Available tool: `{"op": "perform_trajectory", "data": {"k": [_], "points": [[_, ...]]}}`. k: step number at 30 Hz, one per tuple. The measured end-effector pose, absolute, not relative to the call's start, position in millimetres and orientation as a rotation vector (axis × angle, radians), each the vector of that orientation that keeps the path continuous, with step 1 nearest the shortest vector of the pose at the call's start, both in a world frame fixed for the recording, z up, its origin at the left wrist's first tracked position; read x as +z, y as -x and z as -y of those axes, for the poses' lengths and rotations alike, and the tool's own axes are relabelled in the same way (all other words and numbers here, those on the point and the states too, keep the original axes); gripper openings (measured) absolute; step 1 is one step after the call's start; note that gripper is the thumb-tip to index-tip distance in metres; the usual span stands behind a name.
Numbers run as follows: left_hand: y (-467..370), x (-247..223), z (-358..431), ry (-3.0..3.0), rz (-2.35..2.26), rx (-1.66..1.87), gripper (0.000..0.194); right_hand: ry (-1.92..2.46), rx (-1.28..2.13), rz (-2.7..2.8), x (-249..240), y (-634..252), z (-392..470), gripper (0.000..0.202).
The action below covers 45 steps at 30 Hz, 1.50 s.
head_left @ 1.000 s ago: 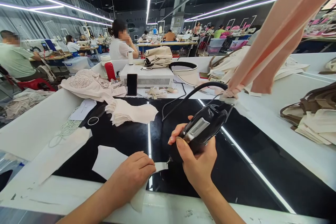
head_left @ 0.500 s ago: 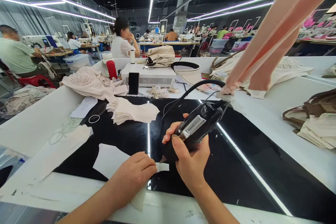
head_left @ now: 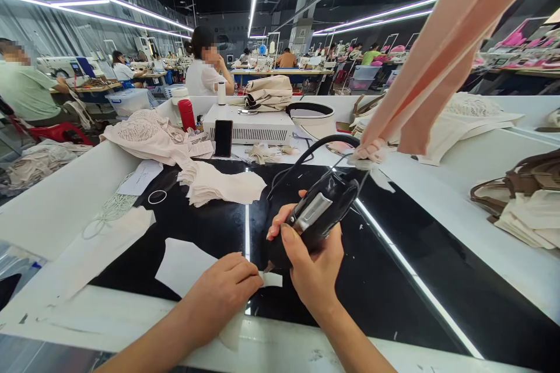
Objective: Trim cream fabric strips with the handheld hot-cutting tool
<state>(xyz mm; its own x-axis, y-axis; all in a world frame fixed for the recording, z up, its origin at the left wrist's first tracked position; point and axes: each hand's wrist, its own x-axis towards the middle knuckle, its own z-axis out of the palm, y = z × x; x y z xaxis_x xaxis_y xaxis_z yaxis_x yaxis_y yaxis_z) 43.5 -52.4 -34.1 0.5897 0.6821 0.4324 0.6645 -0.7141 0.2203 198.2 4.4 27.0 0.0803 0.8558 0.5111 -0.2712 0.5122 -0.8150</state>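
Note:
My right hand (head_left: 312, 262) is wrapped round a black corded hand tool (head_left: 308, 210) with a silver plate on its side. Its narrow tip points down at a small cream fabric strip (head_left: 273, 279) on the black board (head_left: 371, 303). Just left of that tip, my left hand (head_left: 227, 288) is closed on the cream fabric, fingertips pressed together at the board. More pale fabric (head_left: 231, 329) hangs below this hand over the front edge. A pink fabric band (head_left: 420, 76), knotted at the tool's rear end, runs up to the top right. Whether the tip touches the strip is hard to see.
A white pattern piece (head_left: 184, 265) lies left of my left hand. Behind it are stacked cream pieces (head_left: 223, 183), a white ring (head_left: 157, 197) and a phone (head_left: 223, 139) against a white vented box (head_left: 258, 125). Brown straps (head_left: 520, 180) lie right. Several people sit farther back.
The tool and my right hand have shifted slightly left. The pink band's knotted end has swung left too. My left hand stays in place.

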Motion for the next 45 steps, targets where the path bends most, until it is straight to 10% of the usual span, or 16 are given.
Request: {"op": "perform_trajectory", "data": {"k": [45], "points": [[-37.8, -39.0, 51.5, -2.712, -1.183, 0.765, 0.015, 0.546, 0.943, 1.154, 23.1, -211.6, 4.1, 0.042]]}}
